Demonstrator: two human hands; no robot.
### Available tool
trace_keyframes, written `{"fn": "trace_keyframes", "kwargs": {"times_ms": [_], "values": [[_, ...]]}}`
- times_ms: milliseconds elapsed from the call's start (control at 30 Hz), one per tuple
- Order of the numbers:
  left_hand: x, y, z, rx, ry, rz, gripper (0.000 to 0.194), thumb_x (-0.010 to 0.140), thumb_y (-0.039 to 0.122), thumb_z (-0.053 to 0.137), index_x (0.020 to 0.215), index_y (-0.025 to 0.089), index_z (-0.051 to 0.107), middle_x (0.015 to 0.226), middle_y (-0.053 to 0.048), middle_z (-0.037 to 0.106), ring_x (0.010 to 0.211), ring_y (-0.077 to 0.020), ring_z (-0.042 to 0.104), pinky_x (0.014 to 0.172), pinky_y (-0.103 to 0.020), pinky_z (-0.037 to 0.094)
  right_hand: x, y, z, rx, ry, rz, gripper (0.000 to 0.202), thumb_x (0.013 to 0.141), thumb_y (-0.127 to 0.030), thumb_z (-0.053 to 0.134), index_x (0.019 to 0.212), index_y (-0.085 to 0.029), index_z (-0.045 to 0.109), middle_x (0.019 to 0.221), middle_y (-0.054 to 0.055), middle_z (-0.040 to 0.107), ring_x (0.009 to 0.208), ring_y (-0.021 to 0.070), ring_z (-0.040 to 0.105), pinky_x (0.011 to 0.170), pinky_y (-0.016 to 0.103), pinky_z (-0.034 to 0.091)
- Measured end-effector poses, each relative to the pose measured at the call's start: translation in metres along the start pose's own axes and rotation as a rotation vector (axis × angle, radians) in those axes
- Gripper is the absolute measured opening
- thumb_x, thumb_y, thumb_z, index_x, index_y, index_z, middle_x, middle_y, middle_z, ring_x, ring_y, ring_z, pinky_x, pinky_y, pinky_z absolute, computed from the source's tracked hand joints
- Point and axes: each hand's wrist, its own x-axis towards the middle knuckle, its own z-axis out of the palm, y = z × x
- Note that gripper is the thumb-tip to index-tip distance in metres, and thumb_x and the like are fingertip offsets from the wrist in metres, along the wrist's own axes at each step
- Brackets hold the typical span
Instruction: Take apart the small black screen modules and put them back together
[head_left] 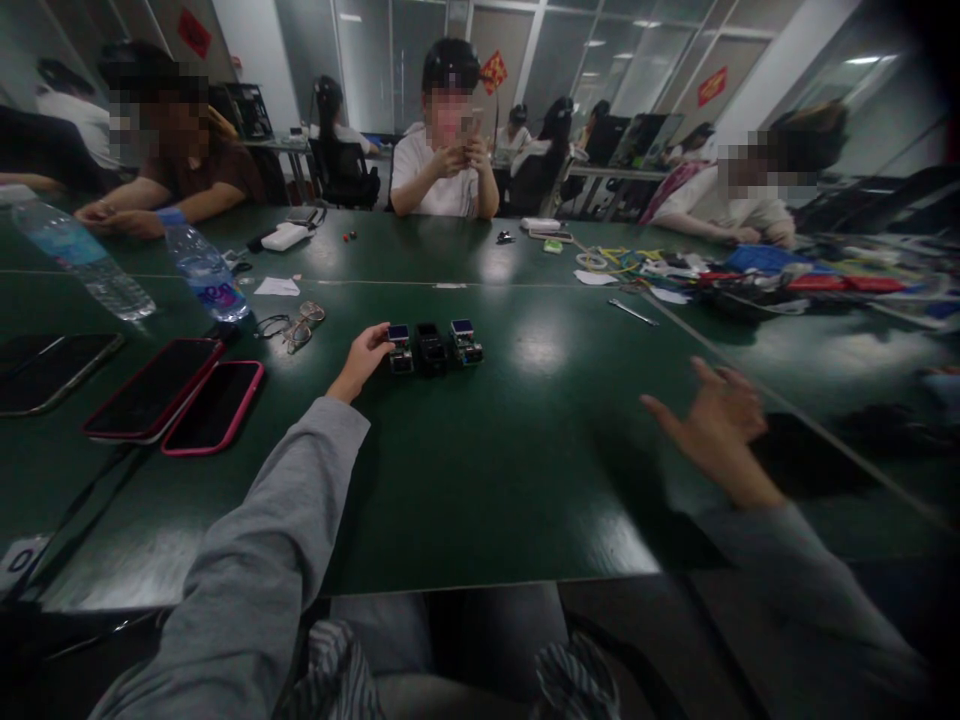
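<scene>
Three small electronic devices stand in a row on the dark green table. At the left end is a circuit board with a small screen (399, 350), and the fingertips of my left hand (365, 355) are closed on its left edge. A black plastic casing (430, 350) stands in the middle. On the right, another circuit board with a screen (466, 343) rests beside the casing. My right hand (712, 420) is raised over the right part of the table, thumb and fingers apart, holding nothing; it is slightly blurred.
Phones (214, 408), two water bottles (202, 265) and eyeglasses (304, 325) lie or stand to the left. A wrench (634, 312) and a heap of cables and tools (787, 280) are at the right. Other people sit across the table (540, 500).
</scene>
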Motion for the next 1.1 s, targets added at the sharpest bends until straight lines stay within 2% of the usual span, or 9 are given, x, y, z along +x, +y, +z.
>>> {"fn": "trace_keyframes", "kwargs": {"times_ms": [100, 167, 233, 300, 433, 567, 800, 1000, 1100], "values": [[-0.001, 0.002, 0.0, 0.008, -0.002, 0.006, 0.051, 0.075, 0.019, 0.069, 0.126, 0.018, 0.061, 0.131, -0.011, 0.064, 0.124, -0.0237, 0.059, 0.114, -0.045, 0.038, -0.007, -0.093, 0.07, 0.04, -0.164, -0.153, 0.073, 0.089, -0.069, 0.04, 0.147, -0.024, 0.039, 0.148, 0.022, 0.038, 0.138, 0.0433, 0.035, 0.101, 0.071, 0.031], [-0.003, 0.005, 0.001, 0.009, 0.002, -0.004, 0.05, 0.076, 0.018, 0.068, 0.126, 0.017, 0.061, 0.132, -0.011, 0.063, 0.124, -0.0236, 0.059, 0.114, -0.045, 0.039, -0.013, -0.15, 0.109, 0.098, -0.234, -0.295, 0.063, 0.092, -0.055, 0.047, 0.148, -0.027, 0.035, 0.153, 0.017, 0.032, 0.143, 0.0393, 0.029, 0.107, 0.067, 0.028], [-0.005, 0.009, 0.003, 0.013, 0.01, -0.022, 0.05, 0.076, 0.017, 0.067, 0.126, 0.017, 0.06, 0.134, -0.011, 0.062, 0.124, -0.0234, 0.059, 0.114, -0.044, 0.039, -0.014, -0.189, 0.134, 0.153, -0.299, -0.415, 0.06, 0.091, -0.044, 0.054, 0.146, -0.027, 0.037, 0.156, 0.015, 0.029, 0.145, 0.0381, 0.025, 0.111, 0.064, 0.026], [-0.005, 0.012, 0.004, 0.024, 0.005, -0.032, 0.051, 0.076, 0.015, 0.066, 0.127, 0.016, 0.06, 0.134, -0.012, 0.062, 0.125, -0.0233, 0.058, 0.114, -0.044, 0.038, -0.011, -0.206, 0.147, 0.215, -0.364, -0.478, 0.057, 0.089, -0.036, 0.056, 0.143, -0.024, 0.041, 0.153, 0.016, 0.033, 0.142, 0.0376, 0.03, 0.11, 0.061, 0.031], [-0.003, 0.01, 0.003, 0.041, -0.002, -0.021, 0.05, 0.076, 0.015, 0.066, 0.126, 0.018, 0.06, 0.133, -0.01, 0.063, 0.125, -0.0229, 0.059, 0.114, -0.044, 0.038, -0.003, -0.202, 0.152, 0.332, -0.426, -0.472, 0.042, 0.09, -0.027, 0.05, 0.131, -0.019, 0.051, 0.136, 0.017, 0.049, 0.126, 0.0325, 0.05, 0.1, 0.051, 0.046], [-0.003, 0.006, 0.001, 0.02, -0.003, -0.018, 0.051, 0.077, 0.018, 0.067, 0.127, 0.017, 0.06, 0.133, -0.011, 0.063, 0.125, -0.0236, 0.059, 0.114, -0.044, 0.039, -0.002, -0.196, 0.152, 0.433, -0.37, -0.391, 0.035, 0.089, -0.027, 0.048, 0.123, -0.018, 0.055, 0.126, 0.015, 0.056, 0.114, 0.0283, 0.057, 0.098, 0.044, 0.048], [-0.003, 0.006, 0.0, 0.022, 0.001, -0.02, 0.05, 0.076, 0.018, 0.069, 0.126, 0.018, 0.061, 0.132, -0.01, 0.064, 0.125, -0.0237, 0.059, 0.115, -0.045, 0.039, 0.003, -0.193, 0.165, 0.55, -0.416, -0.094, 0.034, 0.089, -0.032, 0.042, 0.117, -0.016, 0.053, 0.11, 0.015, 0.064, 0.103, 0.0267, 0.06, 0.094, 0.044, 0.047], [-0.002, 0.002, -0.003, 0.025, -0.024, -0.001, 0.051, 0.077, 0.021, 0.07, 0.127, 0.018, 0.061, 0.133, -0.01, 0.062, 0.126, -0.0245, 0.057, 0.114, -0.045, 0.039, 0.006, -0.187, 0.172, 0.55, -0.393, -0.039, 0.03, 0.091, -0.032, 0.039, 0.11, -0.015, 0.055, 0.108, 0.016, 0.064, 0.105, 0.0267, 0.059, 0.096, 0.044, 0.045], [-0.002, 0.003, -0.002, 0.02, -0.022, -0.012, 0.052, 0.077, 0.021, 0.069, 0.128, 0.018, 0.06, 0.134, -0.011, 0.062, 0.126, -0.0245, 0.057, 0.115, -0.046, 0.038, 0.005, -0.185, 0.174, 0.58, -0.364, -0.036, 0.036, 0.092, -0.044, 0.045, 0.111, -0.016, 0.055, 0.108, 0.016, 0.064, 0.102, 0.027, 0.059, 0.094, 0.045, 0.047]]}}
